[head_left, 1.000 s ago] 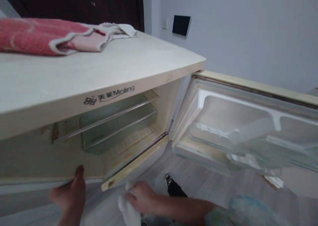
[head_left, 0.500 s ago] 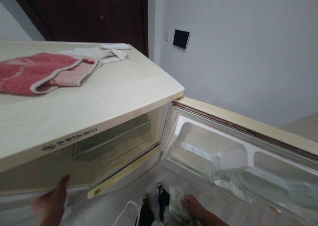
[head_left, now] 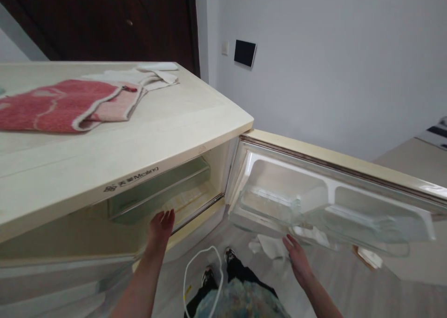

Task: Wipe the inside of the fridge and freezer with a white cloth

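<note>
My left hand (head_left: pixel 161 227) is at the fridge opening, in front of the lower rim, with its fingers loosely apart and nothing visible in them. Low beside the door, my right hand (head_left: pixel 296 257) has its fingertips on a white cloth (head_left: pixel 270 246) that hangs over the floor. The fridge door (head_left: pixel 335 155) stands wide open to the right, its clear door bins (head_left: pixel 272 206) showing. Inside the fridge compartment (head_left: pixel 139 236) is a clear greenish drawer or shelf (head_left: pixel 160 192).
A red and pink towel (head_left: pixel 63 106) and a white cloth lie on the fridge top (head_left: pixel 167 118). A white cable (head_left: pixel 186 267) loops near my feet. Behind stand a dark door (head_left: pixel 115 20) and a wall with a black panel (head_left: pixel 245 53).
My left hand has moved right along the opening. My right hand has shifted right and slightly up with the white cloth. The view has turned slightly to the right.
</note>
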`<move>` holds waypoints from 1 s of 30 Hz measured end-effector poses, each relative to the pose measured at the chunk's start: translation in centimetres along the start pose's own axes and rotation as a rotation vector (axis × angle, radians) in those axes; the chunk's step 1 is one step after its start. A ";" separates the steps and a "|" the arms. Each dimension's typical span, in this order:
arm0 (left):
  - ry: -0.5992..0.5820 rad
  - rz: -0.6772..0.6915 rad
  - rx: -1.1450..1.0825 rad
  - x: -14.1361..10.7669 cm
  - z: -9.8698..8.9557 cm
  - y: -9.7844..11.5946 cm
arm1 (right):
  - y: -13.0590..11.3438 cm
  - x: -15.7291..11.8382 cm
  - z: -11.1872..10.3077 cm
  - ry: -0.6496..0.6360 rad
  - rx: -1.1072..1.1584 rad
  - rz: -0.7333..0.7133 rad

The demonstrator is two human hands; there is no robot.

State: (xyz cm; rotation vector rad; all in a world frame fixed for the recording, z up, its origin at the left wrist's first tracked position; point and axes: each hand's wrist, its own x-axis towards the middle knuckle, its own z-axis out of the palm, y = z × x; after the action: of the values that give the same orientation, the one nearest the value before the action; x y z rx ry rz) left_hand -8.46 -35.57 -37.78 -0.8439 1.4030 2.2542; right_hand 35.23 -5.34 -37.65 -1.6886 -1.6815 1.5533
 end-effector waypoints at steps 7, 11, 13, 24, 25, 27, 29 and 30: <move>-0.023 -0.154 -0.138 5.0 4.1 1.7 | 4.6 2.1 -0.5 0.002 -0.389 -0.124; -0.027 -0.144 -0.143 5.4 4.2 1.5 | 7.9 2.7 -0.9 0.011 -0.466 -0.144; -0.024 -0.138 -0.125 5.3 4.1 0.9 | 8.5 3.0 -1.3 0.023 -0.472 -0.153; 0.068 -0.178 -0.026 -0.7 -0.5 -6.0 | 6.4 5.3 -1.5 0.072 -0.635 -0.081; 0.071 -0.185 -0.020 -1.7 -1.0 -6.3 | 6.1 5.7 -1.6 0.083 -0.636 -0.085; 0.065 -0.202 -0.009 -3.5 -2.0 -6.9 | 5.6 6.4 -1.6 0.106 -0.639 -0.089; 0.050 -0.224 0.005 -5.3 -3.0 -7.4 | 5.1 7.1 -1.7 0.122 -0.643 -0.090; 0.042 -0.235 0.012 -6.1 -3.4 -7.7 | 4.8 7.4 -1.7 0.129 -0.645 -0.086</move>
State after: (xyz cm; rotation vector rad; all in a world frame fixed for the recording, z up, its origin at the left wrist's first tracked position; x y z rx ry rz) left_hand 1.62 -35.14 -40.17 -1.0017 1.2615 2.0603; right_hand 37.17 0.42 -44.35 -1.9036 -2.3019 0.8782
